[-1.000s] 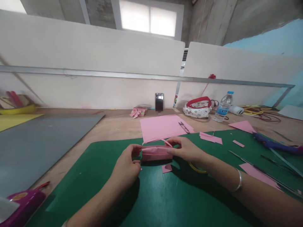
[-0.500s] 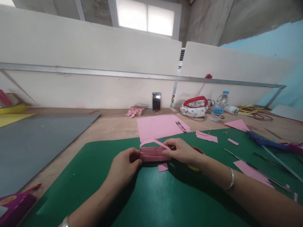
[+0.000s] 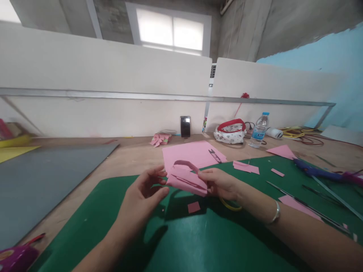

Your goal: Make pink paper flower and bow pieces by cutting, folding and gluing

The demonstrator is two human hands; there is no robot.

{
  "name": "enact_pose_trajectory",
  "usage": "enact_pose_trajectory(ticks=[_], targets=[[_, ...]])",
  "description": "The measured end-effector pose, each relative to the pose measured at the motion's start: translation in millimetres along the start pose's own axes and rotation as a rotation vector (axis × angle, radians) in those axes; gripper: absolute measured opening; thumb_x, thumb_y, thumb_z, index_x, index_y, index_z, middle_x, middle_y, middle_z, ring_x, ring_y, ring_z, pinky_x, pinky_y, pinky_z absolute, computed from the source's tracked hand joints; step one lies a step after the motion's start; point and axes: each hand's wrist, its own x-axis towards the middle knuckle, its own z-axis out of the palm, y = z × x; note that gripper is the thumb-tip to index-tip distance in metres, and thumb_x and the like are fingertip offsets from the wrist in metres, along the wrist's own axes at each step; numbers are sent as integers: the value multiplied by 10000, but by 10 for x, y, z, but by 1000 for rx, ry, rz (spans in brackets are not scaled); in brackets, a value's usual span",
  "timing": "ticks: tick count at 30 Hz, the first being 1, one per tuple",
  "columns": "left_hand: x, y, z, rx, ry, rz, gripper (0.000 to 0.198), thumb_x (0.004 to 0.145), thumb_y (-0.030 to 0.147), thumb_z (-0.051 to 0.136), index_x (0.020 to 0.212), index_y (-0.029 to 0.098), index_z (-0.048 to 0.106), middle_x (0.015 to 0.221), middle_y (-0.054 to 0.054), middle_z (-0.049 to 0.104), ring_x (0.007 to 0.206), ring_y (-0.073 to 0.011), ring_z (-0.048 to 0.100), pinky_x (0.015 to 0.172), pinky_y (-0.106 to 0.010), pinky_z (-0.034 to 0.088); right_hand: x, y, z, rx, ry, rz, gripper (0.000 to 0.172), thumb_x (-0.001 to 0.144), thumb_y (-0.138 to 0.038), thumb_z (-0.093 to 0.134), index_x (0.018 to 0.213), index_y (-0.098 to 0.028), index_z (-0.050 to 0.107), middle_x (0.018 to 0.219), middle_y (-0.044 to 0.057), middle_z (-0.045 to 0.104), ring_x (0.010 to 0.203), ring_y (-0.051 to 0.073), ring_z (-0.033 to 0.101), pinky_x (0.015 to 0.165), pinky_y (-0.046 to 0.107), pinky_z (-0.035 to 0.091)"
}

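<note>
Just above the green mat (image 3: 198, 241), both hands met at a folded pink paper (image 3: 185, 178), which was lifted clear of the mat and tilted, its right end lower. A thin strip of the same pink arched over its top edge like a loop. The right hand (image 3: 219, 183) was clamped on the paper's right end, thumb on top and fingers under. The left hand (image 3: 144, 192) sat at the other end with its fingers spread apart, tips just beside the paper's left edge — whether they touched it could not be told. A bracelet (image 3: 274, 213) ringed the right wrist, and a yellow ring (image 3: 231, 206) lay on the mat under that arm.

Below the paper, in its shadow, lay a small pink scrap (image 3: 194, 207). Behind it, half on the wood table and half on the mat, lay pink sheets (image 3: 193, 151) with snips (image 3: 213, 155) on them. Further back — against the white partition — stood a phone (image 3: 185, 126), with a pink bow (image 3: 159, 139) to its left and a pouch (image 3: 231, 132) and a bottle (image 3: 258, 130) to its right. A grey board (image 3: 42, 177) covered the table's left side, and a blue glue gun (image 3: 317, 172) lay at the mat's right edge.
</note>
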Motion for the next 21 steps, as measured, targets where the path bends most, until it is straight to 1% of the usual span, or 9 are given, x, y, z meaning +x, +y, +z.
enact_pose_trajectory(ticks=[3,6,8,10,11,13,15,18,21], targets=[[-59,58,14,-91,-44,51,574,667,318,693,1201,236,500,1079,-56,581,851,-194,592,635,-289,529,13,42,-3,76,-83,66,301,749,-412,671,690,-139,558,525,-63,426,465,63,387,528,213,404],[-98,87,6,-22,-59,169,442,686,267,692,1116,257,589,1078,-31,554,832,-161,554,738,-290,498,17,79,10,108,-139,83,296,747,-404,685,745,-121,601,608,-27,514,515,74,451,543,216,399],[-111,102,-11,76,-67,262,385,708,267,678,1089,287,624,1089,-21,536,808,-153,533,745,-291,482,18,94,19,114,-163,72,290,745,-390,693,792,-112,627,669,-8,556,542,77,475,556,215,396],[-118,113,-29,188,-83,332,405,720,288,674,1119,313,613,1106,-25,529,845,-174,533,736,-299,473,17,98,27,109,-185,54,284,730,-369,712,805,-104,644,690,1,578,553,79,488,569,218,396],[-121,118,-37,243,-83,362,428,721,305,678,1141,319,599,1131,-31,525,911,-196,534,766,-311,469,15,99,31,104,-196,44,284,718,-365,722,794,-102,648,685,3,584,555,83,496,572,222,397],[-127,124,-46,344,-82,430,476,725,345,676,1187,323,563,1218,-45,501,1095,-249,485,882,-355,436,11,99,39,88,-213,23,296,703,-379,731,753,-99,651,650,5,587,551,96,513,571,230,399],[-132,127,-49,429,-96,505,493,739,370,658,1214,314,537,1274,-55,488,1198,-275,417,976,-402,376,6,103,48,65,-229,8,319,710,-409,719,749,-99,658,644,15,599,561,112,534,573,239,401],[-137,122,-42,524,-123,581,455,749,354,641,1191,293,549,1234,-62,535,1195,-280,417,997,-422,355,2,120,59,22,-235,-11,340,729,-435,697,804,-104,673,679,22,615,584,116,541,579,237,396],[-142,104,-27,543,-84,555,426,750,330,633,1169,284,568,1230,-77,510,1168,-282,441,965,-421,388,5,144,69,-37,-204,-42,359,736,-463,683,836,-118,673,667,-4,591,558,92,493,551,216,364]])
